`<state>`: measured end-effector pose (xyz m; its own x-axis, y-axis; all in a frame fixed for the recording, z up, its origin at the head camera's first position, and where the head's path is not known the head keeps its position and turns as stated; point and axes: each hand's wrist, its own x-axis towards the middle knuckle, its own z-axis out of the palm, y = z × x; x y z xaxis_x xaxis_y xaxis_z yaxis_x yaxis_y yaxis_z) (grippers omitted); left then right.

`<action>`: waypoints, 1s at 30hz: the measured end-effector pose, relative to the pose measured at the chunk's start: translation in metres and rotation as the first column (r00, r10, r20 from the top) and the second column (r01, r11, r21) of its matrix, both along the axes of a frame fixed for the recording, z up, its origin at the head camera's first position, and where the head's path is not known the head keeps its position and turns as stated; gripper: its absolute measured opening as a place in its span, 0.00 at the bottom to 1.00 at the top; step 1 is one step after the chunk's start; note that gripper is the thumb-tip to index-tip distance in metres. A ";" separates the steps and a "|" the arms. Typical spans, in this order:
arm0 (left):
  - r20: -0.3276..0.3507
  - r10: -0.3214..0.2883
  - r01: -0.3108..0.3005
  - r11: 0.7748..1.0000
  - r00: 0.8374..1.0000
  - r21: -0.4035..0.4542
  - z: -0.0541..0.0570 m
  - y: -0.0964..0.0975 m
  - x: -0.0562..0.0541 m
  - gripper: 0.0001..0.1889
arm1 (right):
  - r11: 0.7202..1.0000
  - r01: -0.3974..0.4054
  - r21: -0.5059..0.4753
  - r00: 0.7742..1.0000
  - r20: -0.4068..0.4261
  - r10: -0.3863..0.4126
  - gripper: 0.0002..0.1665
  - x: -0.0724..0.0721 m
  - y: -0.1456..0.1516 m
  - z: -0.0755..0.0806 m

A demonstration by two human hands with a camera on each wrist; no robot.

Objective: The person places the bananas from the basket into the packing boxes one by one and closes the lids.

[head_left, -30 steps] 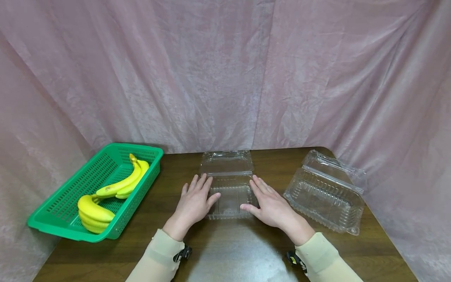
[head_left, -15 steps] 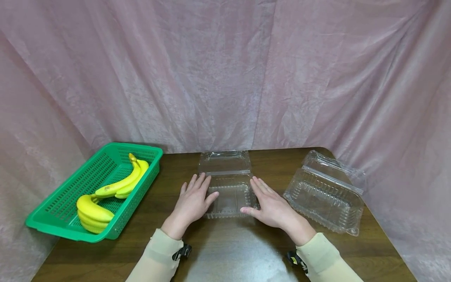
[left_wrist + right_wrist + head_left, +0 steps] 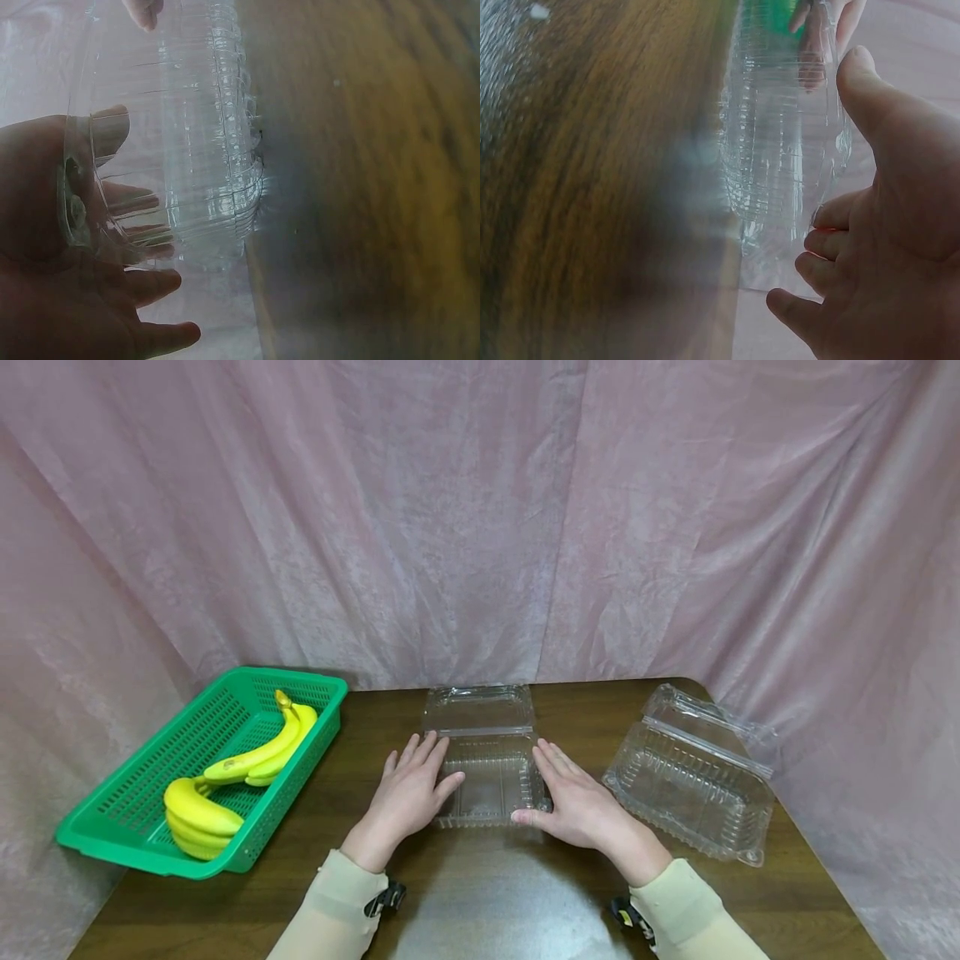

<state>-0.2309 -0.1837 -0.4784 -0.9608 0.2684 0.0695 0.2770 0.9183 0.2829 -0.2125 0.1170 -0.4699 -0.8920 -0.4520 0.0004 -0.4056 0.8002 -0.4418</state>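
A clear plastic clamshell box point(image 3: 489, 777) lies on the wooden table in front of me, its lid point(image 3: 478, 706) folded back toward the curtain. My left hand point(image 3: 408, 789) is at the left side of its tray, fingers extended and thumb over the rim. Across from it, my right hand point(image 3: 577, 797) lies along the right side, fingers straight and thumb at the near right corner. In the left wrist view, fingers point(image 3: 154, 289) of the left hand show beside and through the clear wall. The right wrist view has the right thumb point(image 3: 859, 71) close to the rim.
To the left stands a green basket point(image 3: 296, 789) with a two-banana bunch point(image 3: 258, 756) and another bunch of bananas point(image 3: 198, 818) in it. A second open clamshell box point(image 3: 690, 785) sits at the right, near the table edge. A pink curtain point(image 3: 480, 527) hangs behind the table point(image 3: 495, 902).
The box has shifted slightly to the left, and my left hand has moved a little left with it. My right hand has stayed almost in place.
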 end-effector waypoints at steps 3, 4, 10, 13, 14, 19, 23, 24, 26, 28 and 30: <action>0.005 0.002 -0.002 1.000 1.000 0.003 0.000 0.000 0.000 0.40 | 1.000 0.001 -0.001 1.000 -0.002 -0.001 0.68 0.000 0.000 -0.001; 0.000 0.001 -0.001 1.000 1.000 0.007 -0.001 0.000 0.000 0.40 | 1.000 0.003 -0.002 1.000 -0.002 -0.003 0.68 0.000 0.000 -0.001; -0.022 0.001 0.000 1.000 1.000 0.030 -0.001 0.001 0.000 0.40 | 1.000 0.013 -0.019 1.000 0.001 -0.013 0.68 0.001 -0.001 -0.001; -0.017 0.003 -0.002 1.000 1.000 0.027 -0.001 0.001 0.000 0.40 | 1.000 0.014 -0.024 1.000 -0.001 -0.014 0.68 0.001 -0.001 -0.002; -0.015 0.003 -0.003 1.000 1.000 0.026 -0.001 0.001 0.000 0.40 | 1.000 0.012 -0.026 1.000 -0.002 -0.012 0.68 0.001 -0.001 -0.002; -0.004 0.005 -0.005 1.000 1.000 0.020 0.000 0.001 0.001 0.40 | 1.000 -0.005 -0.008 1.000 -0.001 0.005 0.68 -0.001 0.000 -0.003; -0.012 0.005 -0.005 1.000 1.000 0.021 -0.001 0.001 0.001 0.40 | 1.000 -0.012 0.004 1.000 -0.003 0.012 0.68 -0.003 0.000 -0.002; -0.014 0.004 -0.004 1.000 1.000 0.018 -0.001 0.001 0.001 0.40 | 1.000 -0.011 0.005 1.000 -0.002 0.011 0.68 -0.004 0.000 -0.001; -0.019 0.000 0.000 1.000 1.000 0.019 -0.002 0.001 0.001 0.40 | 1.000 -0.007 0.004 1.000 -0.003 0.007 0.68 -0.004 -0.001 -0.001; -0.021 -0.002 0.002 1.000 1.000 0.015 -0.003 0.001 0.001 0.40 | 1.000 -0.004 0.004 1.000 -0.006 0.004 0.69 -0.004 -0.001 -0.001; -0.021 -0.002 0.003 1.000 1.000 0.014 -0.003 0.000 0.001 0.40 | 1.000 0.004 0.009 1.000 -0.003 -0.004 0.69 -0.004 -0.002 -0.001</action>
<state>-0.2300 -0.1836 -0.4810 -0.9584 0.2696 0.0933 0.2852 0.9136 0.2899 -0.2165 0.1147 -0.4706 -0.8939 -0.4482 -0.0012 -0.4034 0.8058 -0.4336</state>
